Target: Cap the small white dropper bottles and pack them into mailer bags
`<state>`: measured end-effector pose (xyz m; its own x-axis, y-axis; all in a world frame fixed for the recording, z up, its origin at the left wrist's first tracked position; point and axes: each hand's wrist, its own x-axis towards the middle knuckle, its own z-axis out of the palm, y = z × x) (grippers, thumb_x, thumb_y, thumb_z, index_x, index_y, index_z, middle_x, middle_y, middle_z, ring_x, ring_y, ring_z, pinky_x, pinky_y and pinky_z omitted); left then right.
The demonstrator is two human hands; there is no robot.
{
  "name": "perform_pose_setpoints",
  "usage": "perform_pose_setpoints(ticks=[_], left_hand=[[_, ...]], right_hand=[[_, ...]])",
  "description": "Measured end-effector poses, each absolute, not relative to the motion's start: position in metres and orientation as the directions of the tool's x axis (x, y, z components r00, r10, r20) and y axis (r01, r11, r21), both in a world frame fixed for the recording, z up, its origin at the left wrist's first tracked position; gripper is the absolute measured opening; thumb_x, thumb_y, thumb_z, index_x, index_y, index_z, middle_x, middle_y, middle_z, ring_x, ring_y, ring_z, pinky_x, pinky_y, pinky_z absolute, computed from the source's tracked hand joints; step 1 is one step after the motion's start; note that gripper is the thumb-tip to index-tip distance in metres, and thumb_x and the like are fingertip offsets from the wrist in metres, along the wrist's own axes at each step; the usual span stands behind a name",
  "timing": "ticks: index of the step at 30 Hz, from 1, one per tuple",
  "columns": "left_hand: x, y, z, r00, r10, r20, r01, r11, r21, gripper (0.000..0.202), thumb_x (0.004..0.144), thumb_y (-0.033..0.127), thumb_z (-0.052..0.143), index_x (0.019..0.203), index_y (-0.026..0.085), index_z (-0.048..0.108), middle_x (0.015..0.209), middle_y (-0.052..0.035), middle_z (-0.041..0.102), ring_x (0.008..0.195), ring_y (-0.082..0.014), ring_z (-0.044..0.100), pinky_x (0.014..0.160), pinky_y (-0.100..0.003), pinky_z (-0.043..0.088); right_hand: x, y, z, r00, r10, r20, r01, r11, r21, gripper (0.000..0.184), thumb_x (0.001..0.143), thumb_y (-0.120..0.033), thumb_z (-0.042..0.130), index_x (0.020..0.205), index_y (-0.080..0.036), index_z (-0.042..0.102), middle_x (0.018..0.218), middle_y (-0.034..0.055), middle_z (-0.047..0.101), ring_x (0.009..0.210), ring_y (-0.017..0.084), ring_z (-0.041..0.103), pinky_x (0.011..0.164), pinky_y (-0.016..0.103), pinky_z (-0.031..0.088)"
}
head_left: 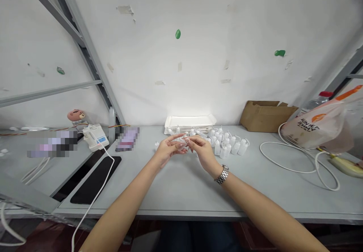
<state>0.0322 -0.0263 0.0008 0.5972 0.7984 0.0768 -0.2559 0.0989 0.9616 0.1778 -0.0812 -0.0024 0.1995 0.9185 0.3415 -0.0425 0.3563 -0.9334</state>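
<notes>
One left hand [170, 150], one right hand [202, 152], one cardboard box [266, 116], one wristwatch [221, 174].

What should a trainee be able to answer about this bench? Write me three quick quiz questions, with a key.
1. Which wrist carries the metal link watch?

2. True or false: the left hand and right hand are far apart at opposite ends of the bench.

3. What stands directly behind the small white plastic bottles?
A. A pink plush toy
B. A stack of white trays
C. A black mat

Key: 1. The right wrist. 2. False. 3. B.
</notes>
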Motion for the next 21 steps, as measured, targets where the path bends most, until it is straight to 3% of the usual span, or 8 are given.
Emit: perform_pose_setpoints(ticks=[7,12,21], left_hand=[[0.0325,-0.0277,0.0023,0.596,0.799,0.082,-0.262,0.096,0.96,0.063,0.066,0.034,0.072,0.124,0.017,0.052,0.081,-0.007,0.071,0.067,-0.0162,0.066,0.07,-0.031,0.053],[0.0334,-0.0306,0.0042,0.605,0.793,0.073,-0.247,0.1,0.964,0.068,0.065,0.033,0.074,0.126,0.016,0.05,0.076,-0.0058,0.07,0.065,-0.0157,0.066,0.07,-0.031,0.052],[0.0348,-0.0306,0.0027,0.597,0.799,0.07,-0.24,0.095,0.966,0.065,0.065,0.033,0.074,0.123,0.015,0.051,0.08,-0.0069,0.07,0.067,-0.0164,0.066,0.071,-0.032,0.053]], right_hand=[[0.1777,-0.08,-0.0053,0.194,0.922,0.335,-0.088,0.357,-0.93,0.037,0.077,-0.051,0.055,0.06,-0.019,0.063,0.069,0.0016,0.051,0.06,0.012,0.044,0.055,0.026,0.04],[0.1794,-0.0812,-0.0037,0.214,0.915,0.343,-0.047,0.361,-0.931,0.022,0.074,-0.043,0.061,0.076,-0.023,0.071,0.077,0.0014,0.054,0.06,0.011,0.046,0.057,0.027,0.039],[0.1798,-0.0808,-0.0035,0.261,0.909,0.324,-0.067,0.352,-0.934,0.02,0.071,-0.039,0.065,0.081,-0.023,0.069,0.076,0.0011,0.056,0.06,0.011,0.045,0.056,0.026,0.04]])
